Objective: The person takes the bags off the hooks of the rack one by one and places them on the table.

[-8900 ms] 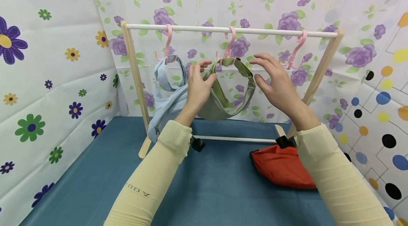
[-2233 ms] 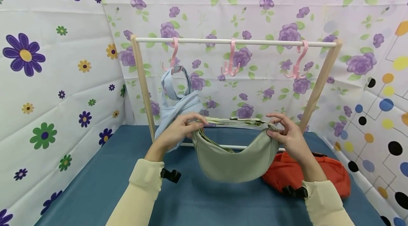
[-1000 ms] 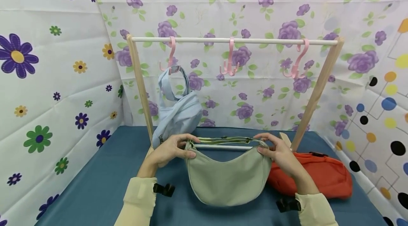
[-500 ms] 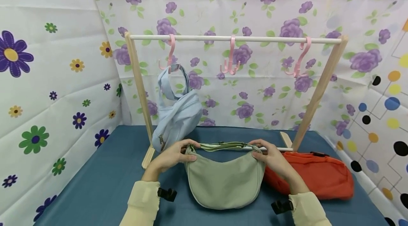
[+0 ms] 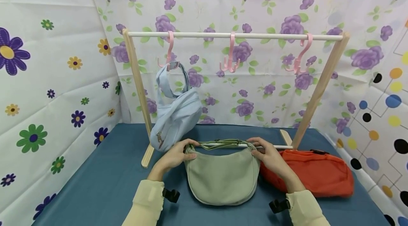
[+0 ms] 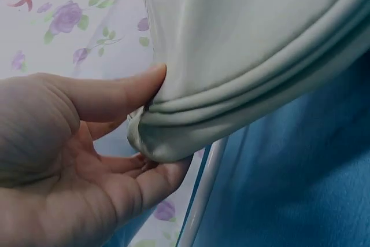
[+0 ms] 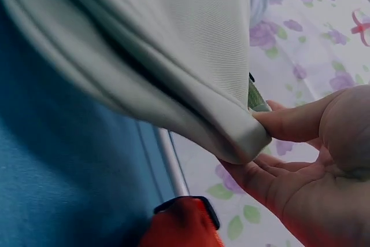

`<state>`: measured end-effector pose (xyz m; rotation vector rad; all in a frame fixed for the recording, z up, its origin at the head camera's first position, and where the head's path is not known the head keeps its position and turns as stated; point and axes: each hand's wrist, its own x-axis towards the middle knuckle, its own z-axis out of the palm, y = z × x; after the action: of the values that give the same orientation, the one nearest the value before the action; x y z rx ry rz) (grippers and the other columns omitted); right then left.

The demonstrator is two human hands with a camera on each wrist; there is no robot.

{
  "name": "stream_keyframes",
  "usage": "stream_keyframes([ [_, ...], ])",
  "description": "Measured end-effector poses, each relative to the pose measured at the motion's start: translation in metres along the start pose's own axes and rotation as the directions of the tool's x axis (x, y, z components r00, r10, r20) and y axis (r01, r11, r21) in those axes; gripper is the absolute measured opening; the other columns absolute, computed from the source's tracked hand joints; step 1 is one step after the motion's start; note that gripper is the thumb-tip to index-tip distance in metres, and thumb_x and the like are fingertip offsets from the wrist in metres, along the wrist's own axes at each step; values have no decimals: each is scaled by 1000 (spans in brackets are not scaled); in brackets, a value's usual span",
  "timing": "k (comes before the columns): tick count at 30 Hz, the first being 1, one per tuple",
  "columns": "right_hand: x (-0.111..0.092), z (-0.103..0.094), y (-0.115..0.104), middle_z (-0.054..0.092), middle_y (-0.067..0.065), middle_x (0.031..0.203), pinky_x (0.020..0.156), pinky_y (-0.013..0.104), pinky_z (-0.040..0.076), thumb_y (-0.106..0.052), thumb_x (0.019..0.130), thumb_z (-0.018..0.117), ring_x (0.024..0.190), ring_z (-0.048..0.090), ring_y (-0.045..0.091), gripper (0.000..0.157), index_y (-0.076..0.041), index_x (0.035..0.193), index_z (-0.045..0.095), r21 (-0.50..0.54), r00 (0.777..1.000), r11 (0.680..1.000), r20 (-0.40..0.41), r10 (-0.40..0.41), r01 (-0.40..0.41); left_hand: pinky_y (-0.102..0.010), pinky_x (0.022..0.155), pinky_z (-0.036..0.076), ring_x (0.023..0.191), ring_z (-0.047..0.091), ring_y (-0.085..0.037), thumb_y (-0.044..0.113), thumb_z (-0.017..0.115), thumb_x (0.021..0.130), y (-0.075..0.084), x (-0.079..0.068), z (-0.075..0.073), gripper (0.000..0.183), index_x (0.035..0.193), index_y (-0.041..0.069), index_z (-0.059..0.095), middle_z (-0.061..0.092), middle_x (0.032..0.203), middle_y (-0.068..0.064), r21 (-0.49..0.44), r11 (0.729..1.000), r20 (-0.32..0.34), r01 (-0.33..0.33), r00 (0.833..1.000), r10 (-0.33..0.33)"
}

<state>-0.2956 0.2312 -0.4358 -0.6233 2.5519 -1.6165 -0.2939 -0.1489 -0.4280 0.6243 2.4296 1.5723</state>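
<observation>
A sage-green crescent shoulder bag (image 5: 223, 178) is held upright at the middle of the blue cloth, its strap (image 5: 220, 143) lying across the top. My left hand (image 5: 175, 156) pinches the bag's upper left corner; in the left wrist view the thumb (image 6: 124, 93) lies on the fabric and the fingers sit underneath. At the upper right corner my right hand (image 5: 269, 156) pinches the bag in the same way, thumb on one face and fingers on the other, as the right wrist view shows. Whether the bag's bottom touches the cloth I cannot tell.
Behind stands a wooden rack with a white rail (image 5: 204, 35). A light blue bag (image 5: 178, 112) hangs from the left pink hook (image 5: 170, 49). The middle hook (image 5: 230, 56) and right hook (image 5: 301, 56) carry nothing. A red-orange bag (image 5: 322, 173) lies at the right.
The green bag hung on the middle hook at first. Both hands took it off and lowered it toward the blue cloth. Over the last half second it has barely moved.
</observation>
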Motion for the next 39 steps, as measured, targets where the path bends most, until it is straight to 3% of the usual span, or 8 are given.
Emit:
stream_keyframes([
  [3, 1, 4, 2, 54, 28, 140, 76, 33, 54, 3, 104, 57, 99, 67, 30, 47, -6, 150, 51, -34, 1000, 999, 23, -6, 7, -50, 101, 48, 122, 57, -36, 5, 68, 101, -2, 1, 5, 35, 135, 1, 62, 58, 140, -21, 44, 998, -61, 53, 997, -50],
  [6, 1, 5, 3, 47, 29, 149, 82, 35, 55, 6, 102, 57, 111, 65, 37, 51, -8, 151, 52, -54, 999, 999, 51, -3, 6, -51, 101, 48, 124, 57, -35, 7, 70, 100, -4, 2, 9, 30, 130, 5, 67, 60, 139, -17, 80, 991, -111, 111, 989, -101],
  [10, 0, 6, 3, 47, 29, 151, 83, 39, 53, 8, 100, 56, 116, 62, 41, 45, -4, 142, 61, -143, 996, 989, 78, -31, 42, -43, 88, 49, 106, 60, -27, 8, 72, 99, -7, 4, 13, 24, 122, 10, 72, 64, 132, -12, 121, 982, -160, 146, 979, -126],
  [15, -1, 8, 5, 56, 28, 139, 74, 38, 48, 13, 95, 56, 99, 62, 32, 44, -4, 132, 70, -328, 995, 941, 70, -67, 87, -35, 73, 46, 80, 54, -19, 9, 73, 98, -13, 9, 18, 19, 117, 12, 75, 67, 111, -9, 165, 975, -188, 146, 975, -114],
  [19, -2, 15, 3, 55, 31, 136, 83, 51, 56, 16, 93, 57, 108, 63, 43, 43, -3, 129, 72, -419, 995, 903, 61, -79, 97, -34, 69, 48, 77, 57, -17, 9, 72, 98, -21, 12, 25, 19, 117, 12, 75, 68, 109, -5, 205, 968, -206, 145, 973, -102],
  [23, -1, 19, -1, 55, 30, 134, 90, 57, 55, 15, 94, 59, 116, 60, 47, 41, -3, 128, 73, -469, 996, 879, 51, -75, 90, -34, 63, 48, 70, 57, -17, 8, 70, 100, -26, 15, 27, 20, 119, 12, 76, 66, 93, -4, 219, 966, -217, 137, 972, -89],
  [34, -2, 27, -1, 55, 29, 135, 100, 61, 48, 12, 96, 61, 123, 56, 46, 35, 0, 126, 73, -511, 997, 857, 63, -44, 70, -33, 61, 46, 66, 54, -16, 3, 67, 100, -34, 16, 33, 20, 116, 11, 78, 70, 103, -8, 243, 963, -213, 117, 975, -65],
  [39, -3, 30, 0, 54, 27, 135, 100, 59, 49, 13, 96, 59, 122, 56, 44, 36, -1, 127, 73, -534, 996, 843, 82, -24, 65, -38, 68, 48, 72, 55, -24, 2, 67, 100, -32, 16, 34, 20, 115, 9, 77, 69, 115, -13, 272, 956, -224, 106, 974, -44],
])
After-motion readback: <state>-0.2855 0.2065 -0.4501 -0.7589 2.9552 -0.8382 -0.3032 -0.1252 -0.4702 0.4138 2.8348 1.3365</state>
